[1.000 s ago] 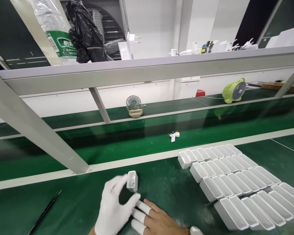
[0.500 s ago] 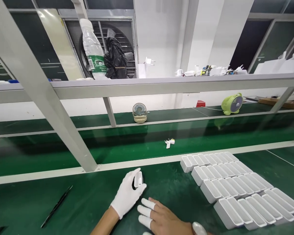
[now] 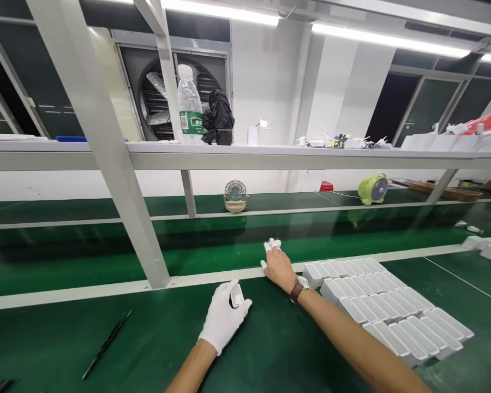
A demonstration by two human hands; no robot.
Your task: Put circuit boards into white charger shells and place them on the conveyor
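Observation:
My left hand (image 3: 225,316), in a white glove, is closed around a small white plastic case (image 3: 237,295) just above the green table. The case is tilted and its open hollow side shows. My right hand (image 3: 279,266), with white covers on its fingertips, reaches over the table's far rail onto the green belt. Its fingers are stretched out and its thumb stands apart from them. Right at these fingertips lies a small white part with a yellow spot (image 3: 277,241), mostly hidden by the fingers.
Rows of white open plastic cases (image 3: 376,297) stand on the right under my forearm. Black tweezers (image 3: 106,345) lie at the left. A slanted metal post (image 3: 126,196) rises by the rail, and a shelf (image 3: 270,158) crosses above. Small fans (image 3: 235,196) stand beyond the belt.
My right hand has moved from beside the left hand, forward and right to the small white part on the belt. The left hand still holds the case, now tilted more. The view has lifted.

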